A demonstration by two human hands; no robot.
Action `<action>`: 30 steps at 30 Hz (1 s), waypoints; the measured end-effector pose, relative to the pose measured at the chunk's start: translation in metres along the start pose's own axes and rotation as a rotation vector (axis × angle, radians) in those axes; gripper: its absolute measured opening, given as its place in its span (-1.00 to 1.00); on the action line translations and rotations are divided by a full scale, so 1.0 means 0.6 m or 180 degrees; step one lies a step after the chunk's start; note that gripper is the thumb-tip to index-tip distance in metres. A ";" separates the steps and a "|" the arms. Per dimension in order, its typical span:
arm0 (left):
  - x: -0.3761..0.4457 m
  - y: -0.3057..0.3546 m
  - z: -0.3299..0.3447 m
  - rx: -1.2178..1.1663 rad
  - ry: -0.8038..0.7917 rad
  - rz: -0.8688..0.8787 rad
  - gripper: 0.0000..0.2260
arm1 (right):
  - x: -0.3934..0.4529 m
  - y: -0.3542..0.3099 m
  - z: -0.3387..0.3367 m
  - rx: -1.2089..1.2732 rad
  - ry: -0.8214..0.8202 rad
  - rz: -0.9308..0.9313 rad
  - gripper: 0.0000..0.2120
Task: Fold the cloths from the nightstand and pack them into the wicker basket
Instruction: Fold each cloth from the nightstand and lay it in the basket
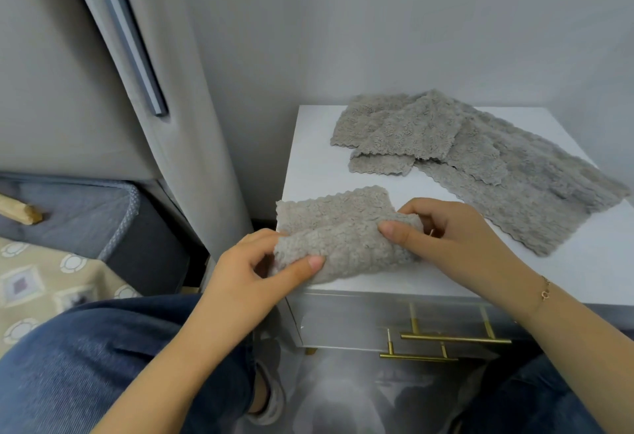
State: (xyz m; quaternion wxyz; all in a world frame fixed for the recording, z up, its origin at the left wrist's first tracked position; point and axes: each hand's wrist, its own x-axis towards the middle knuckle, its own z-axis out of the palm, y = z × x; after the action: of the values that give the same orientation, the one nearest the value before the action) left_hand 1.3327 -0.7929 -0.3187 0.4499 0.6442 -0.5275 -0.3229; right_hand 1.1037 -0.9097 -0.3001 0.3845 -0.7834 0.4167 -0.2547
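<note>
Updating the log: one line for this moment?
left hand grips cloth | right hand pinches cloth | pile unfolded on nightstand

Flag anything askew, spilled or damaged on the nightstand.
Nothing spilled or damaged. The unfolded grey cloths lie in a loose overlapping heap at the back of the white nightstand, one reaching its right edge. Both hands grip the cloth being folded.
</note>
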 end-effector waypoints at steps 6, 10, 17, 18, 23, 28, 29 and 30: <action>0.014 -0.006 0.004 -0.0299 0.0479 -0.0655 -0.52 | 0.016 -0.011 0.013 -0.0793 0.0269 -0.0030 -0.44; 0.023 -0.003 0.006 -0.0271 0.0698 -0.0840 -0.48 | 0.030 0.006 0.024 -0.1106 0.0554 -0.0137 -0.56; 0.033 -0.010 0.008 0.0052 0.0905 -0.0811 -0.45 | 0.045 0.003 0.033 -0.1204 0.0872 -0.1603 -0.78; 0.034 -0.010 0.008 0.0073 0.0895 -0.0836 -0.45 | 0.042 0.002 0.035 -0.1366 0.0771 -0.1833 -0.77; 0.031 -0.016 0.006 0.0643 0.1056 -0.0477 -0.60 | 0.030 0.010 0.034 -0.1781 0.0191 -0.1892 -0.52; 0.023 -0.004 -0.011 0.1170 0.0738 0.1061 -0.67 | 0.030 0.014 0.026 -0.1907 -0.0059 -0.1939 -0.47; 0.020 -0.005 -0.014 0.1346 0.0486 0.1267 -0.64 | 0.032 0.015 0.027 -0.1912 -0.0078 -0.1954 -0.49; 0.018 -0.007 -0.016 0.1555 0.0267 0.1398 -0.59 | 0.034 0.017 0.027 -0.1899 -0.0093 -0.1954 -0.51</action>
State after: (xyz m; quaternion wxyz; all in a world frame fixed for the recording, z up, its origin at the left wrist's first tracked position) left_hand 1.3451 -0.8010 -0.3181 0.3623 0.6168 -0.6966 -0.0553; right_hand 1.1213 -0.9241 -0.3159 0.0532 -0.9515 0.2141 -0.2144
